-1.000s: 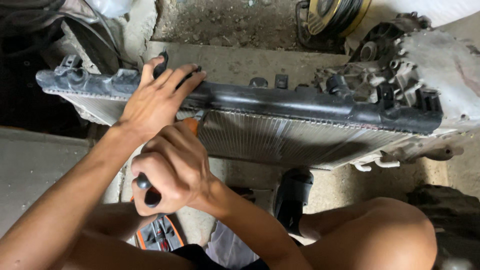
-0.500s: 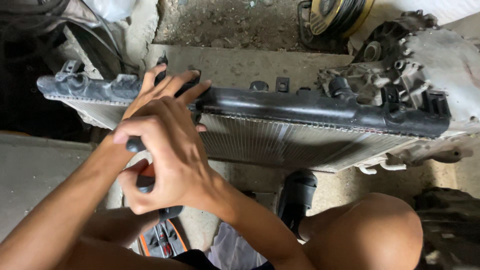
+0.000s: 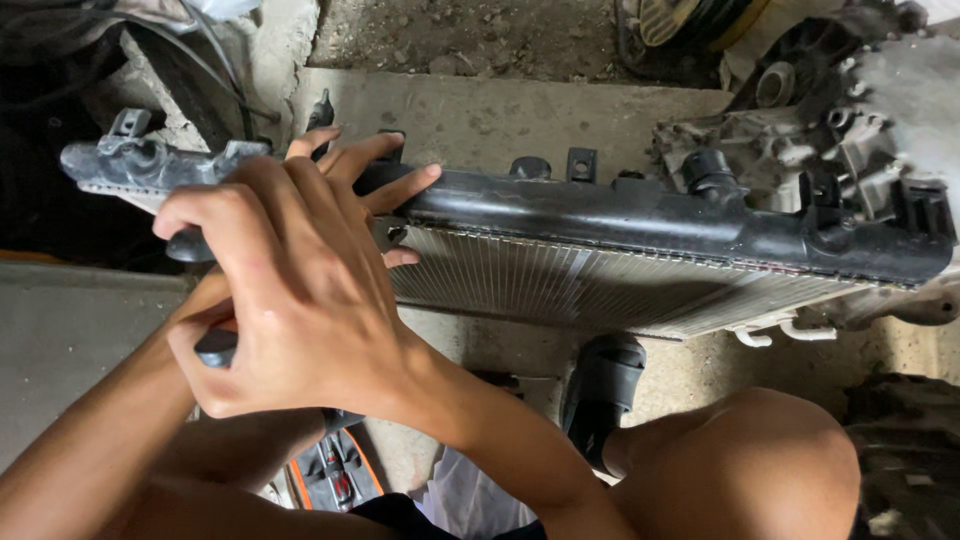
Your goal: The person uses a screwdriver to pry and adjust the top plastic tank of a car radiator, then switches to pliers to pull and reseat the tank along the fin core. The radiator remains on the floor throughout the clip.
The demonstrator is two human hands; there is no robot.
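Radiator [image 3: 620,250] over dusty concrete floor [image 3: 500,120]

Under you is a bare concrete floor [image 3: 500,120], dusty and stained. The radiator [image 3: 640,250] stands on edge across it. Beyond the radiator's right end sits a grey engine casting [image 3: 860,120]. On the near side of the radiator, your black sandal [image 3: 605,395] rests on the floor, and left of that lies an orange-edged tool case [image 3: 335,475].
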